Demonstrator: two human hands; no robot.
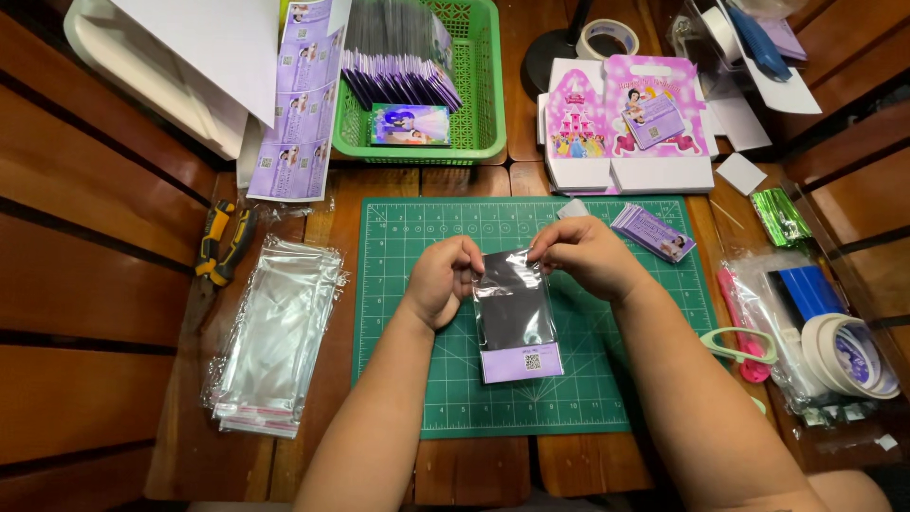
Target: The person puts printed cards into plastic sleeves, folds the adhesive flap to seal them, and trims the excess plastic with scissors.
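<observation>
A clear plastic sleeve (pixel 515 318) with a dark card and a lilac strip at its lower end lies on the green cutting mat (pixel 398 284). My left hand (pixel 442 277) pinches the sleeve's top left corner. My right hand (pixel 586 254) pinches its top right corner. Both hands hold the sleeve's upper edge, which is slightly lifted off the mat.
A stack of empty clear sleeves (pixel 277 332) lies left of the mat, with a yellow-black utility knife (pixel 222 243) beyond it. A green basket (pixel 479 85) of purple packets stands at the back, next to a pink carton (pixel 626 123). Tape rolls (pixel 848 356), scissors (pixel 739 343) and small purple cards (pixel 652 232) lie at right.
</observation>
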